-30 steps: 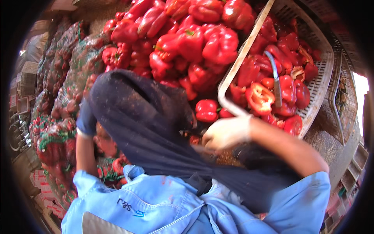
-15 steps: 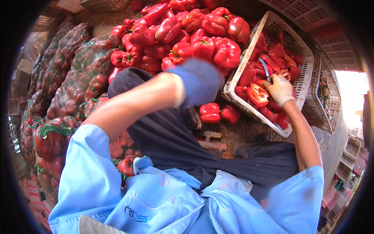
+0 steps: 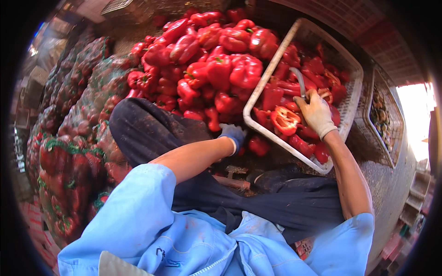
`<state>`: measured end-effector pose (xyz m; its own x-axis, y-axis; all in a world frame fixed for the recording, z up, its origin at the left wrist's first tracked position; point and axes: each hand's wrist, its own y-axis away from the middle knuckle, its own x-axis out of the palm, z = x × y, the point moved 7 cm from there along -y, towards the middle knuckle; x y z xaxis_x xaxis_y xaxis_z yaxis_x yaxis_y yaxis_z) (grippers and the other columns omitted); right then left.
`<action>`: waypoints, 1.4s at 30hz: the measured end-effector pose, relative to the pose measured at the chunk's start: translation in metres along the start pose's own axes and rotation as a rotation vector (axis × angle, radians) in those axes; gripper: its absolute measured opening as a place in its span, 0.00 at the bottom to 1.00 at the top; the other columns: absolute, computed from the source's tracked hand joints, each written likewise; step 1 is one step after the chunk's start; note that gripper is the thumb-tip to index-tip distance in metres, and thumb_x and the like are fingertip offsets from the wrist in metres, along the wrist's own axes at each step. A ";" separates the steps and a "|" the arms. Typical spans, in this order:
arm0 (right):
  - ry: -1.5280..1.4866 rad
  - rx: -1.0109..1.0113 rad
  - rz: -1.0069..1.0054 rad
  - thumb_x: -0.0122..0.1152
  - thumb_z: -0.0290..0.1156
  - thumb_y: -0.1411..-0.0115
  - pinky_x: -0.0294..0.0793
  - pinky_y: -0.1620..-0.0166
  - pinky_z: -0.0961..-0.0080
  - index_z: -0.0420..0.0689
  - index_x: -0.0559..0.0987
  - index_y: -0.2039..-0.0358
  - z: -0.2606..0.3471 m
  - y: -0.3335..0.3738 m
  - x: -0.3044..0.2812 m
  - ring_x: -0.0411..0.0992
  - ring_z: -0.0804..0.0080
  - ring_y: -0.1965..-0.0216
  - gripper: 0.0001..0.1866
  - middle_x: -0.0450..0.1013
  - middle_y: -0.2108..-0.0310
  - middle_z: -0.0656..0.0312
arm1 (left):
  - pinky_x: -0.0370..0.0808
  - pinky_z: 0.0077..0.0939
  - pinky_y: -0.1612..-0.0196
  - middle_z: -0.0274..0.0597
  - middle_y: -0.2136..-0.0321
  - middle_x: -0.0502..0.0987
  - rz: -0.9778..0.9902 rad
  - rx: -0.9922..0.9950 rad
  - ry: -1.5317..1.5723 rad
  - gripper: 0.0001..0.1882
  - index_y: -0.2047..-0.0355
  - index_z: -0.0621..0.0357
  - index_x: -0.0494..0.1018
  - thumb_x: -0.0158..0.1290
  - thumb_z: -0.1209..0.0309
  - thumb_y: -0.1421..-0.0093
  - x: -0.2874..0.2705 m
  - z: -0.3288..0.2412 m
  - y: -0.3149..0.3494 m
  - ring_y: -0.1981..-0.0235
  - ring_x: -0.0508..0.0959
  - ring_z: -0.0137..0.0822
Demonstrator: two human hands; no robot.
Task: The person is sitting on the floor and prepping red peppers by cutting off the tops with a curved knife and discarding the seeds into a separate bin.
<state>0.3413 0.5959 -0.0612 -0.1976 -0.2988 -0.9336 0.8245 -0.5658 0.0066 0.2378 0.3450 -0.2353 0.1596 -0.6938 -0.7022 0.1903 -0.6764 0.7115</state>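
Observation:
My right hand [image 3: 317,112], in a pale glove, grips a small curved knife [image 3: 299,81] over the crate, its blade tilted up and away. Just left of that hand, a cut-open red bell pepper half [image 3: 285,120] lies with its inside showing. The white plastic crate [image 3: 265,73] holds many red pepper pieces. My left hand [image 3: 234,136], in a blue glove, is low beside the crate's near left corner, close to a whole red bell pepper [image 3: 258,145] on the floor. Its fingers are mostly hidden, and whether it grasps anything cannot be seen.
A big heap of whole red bell peppers [image 3: 216,69] lies beyond my bent knee. Green-topped mesh sacks [image 3: 69,184] full of peppers stand along the left. Right of the crate is another crate [image 3: 391,154] with scraps in it. My dark-trousered legs [image 3: 294,195] lie across the near side.
My left hand, blurred over the heap's near edge before, has come down to the floor beside the crate. The view has shifted, so the crate sits further left. My right hand still holds the knife.

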 end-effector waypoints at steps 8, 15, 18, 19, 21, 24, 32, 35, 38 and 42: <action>-0.949 0.700 -0.115 0.70 0.41 0.30 0.62 0.80 0.78 0.46 0.77 0.67 -0.024 0.051 -0.069 0.67 0.81 0.83 0.15 0.72 0.80 0.68 | 0.78 0.70 0.48 0.46 0.39 0.76 -0.109 0.063 -0.015 0.29 0.28 0.39 0.68 0.52 0.66 0.29 0.029 -0.039 0.006 0.42 0.79 0.51; -1.248 0.590 -0.154 0.66 0.41 0.28 0.77 0.76 0.80 0.48 0.77 0.57 -0.033 0.044 -0.071 0.75 0.78 0.80 0.11 0.77 0.73 0.66 | 0.80 0.50 0.41 0.59 0.43 0.78 -0.048 0.036 0.277 0.38 0.40 0.57 0.76 0.72 0.59 0.51 -0.034 0.014 0.031 0.41 0.81 0.57; -1.264 0.570 -0.108 0.59 0.41 0.24 0.74 0.78 0.81 0.48 0.79 0.55 -0.018 0.043 -0.066 0.73 0.81 0.80 0.10 0.77 0.73 0.67 | 0.80 0.48 0.42 0.58 0.43 0.78 0.118 0.144 0.149 0.43 0.35 0.56 0.74 0.68 0.49 0.48 -0.071 0.026 0.075 0.43 0.81 0.57; -1.350 0.564 -0.074 0.59 0.41 0.24 0.73 0.78 0.80 0.47 0.79 0.54 -0.018 0.045 -0.061 0.71 0.82 0.81 0.11 0.77 0.73 0.67 | 0.80 0.48 0.42 0.58 0.42 0.77 0.102 0.177 0.156 0.43 0.35 0.56 0.74 0.69 0.49 0.49 -0.101 0.026 0.102 0.43 0.81 0.56; -1.514 0.562 -0.029 0.57 0.40 0.23 0.70 0.80 0.80 0.46 0.80 0.52 -0.027 0.052 -0.052 0.68 0.83 0.82 0.11 0.77 0.73 0.68 | 0.79 0.48 0.41 0.58 0.42 0.77 0.008 0.238 0.229 0.45 0.34 0.57 0.73 0.69 0.50 0.50 -0.164 0.025 0.155 0.43 0.81 0.56; -1.530 0.585 0.081 0.55 0.44 0.22 0.66 0.80 0.80 0.43 0.80 0.45 -0.001 0.063 -0.051 0.65 0.84 0.83 0.18 0.77 0.70 0.66 | 0.77 0.43 0.37 0.55 0.42 0.77 -0.276 0.349 0.608 0.47 0.33 0.59 0.71 0.74 0.58 0.54 -0.213 0.048 0.194 0.42 0.80 0.50; -1.740 0.145 0.504 0.56 0.52 0.24 0.77 0.64 0.75 0.42 0.75 0.36 0.074 0.063 0.000 0.76 0.78 0.66 0.28 0.80 0.50 0.57 | 0.68 0.35 0.29 0.52 0.32 0.70 -0.610 0.635 1.006 0.53 0.27 0.64 0.62 0.77 0.63 0.49 -0.273 0.042 0.215 0.30 0.69 0.41; -1.766 0.299 0.434 0.57 0.54 0.24 0.76 0.61 0.75 0.45 0.75 0.37 0.071 0.067 0.003 0.75 0.77 0.63 0.28 0.79 0.50 0.60 | 0.67 0.34 0.28 0.52 0.33 0.71 -0.662 0.721 1.127 0.56 0.26 0.64 0.59 0.78 0.64 0.50 -0.278 0.030 0.202 0.32 0.71 0.41; -1.788 0.394 0.336 0.57 0.56 0.25 0.74 0.58 0.75 0.48 0.75 0.37 0.065 0.069 -0.005 0.74 0.77 0.59 0.28 0.78 0.50 0.63 | 0.76 0.33 0.36 0.47 0.36 0.73 -0.666 0.729 1.405 0.55 0.25 0.65 0.58 0.77 0.69 0.48 -0.269 0.032 0.179 0.39 0.77 0.37; -1.812 0.478 0.204 0.57 0.59 0.26 0.73 0.55 0.74 0.52 0.76 0.39 0.055 0.075 -0.015 0.73 0.77 0.55 0.28 0.77 0.50 0.67 | 0.82 0.27 0.46 0.41 0.43 0.77 -0.545 0.758 1.823 0.48 0.27 0.62 0.61 0.74 0.73 0.44 -0.259 0.016 0.149 0.47 0.80 0.30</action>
<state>0.3769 0.5156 -0.0265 -0.6377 -0.5407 0.5486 0.7701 -0.4643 0.4374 0.2093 0.4201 0.0525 0.9102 0.2458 0.3332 0.2635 -0.9646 -0.0082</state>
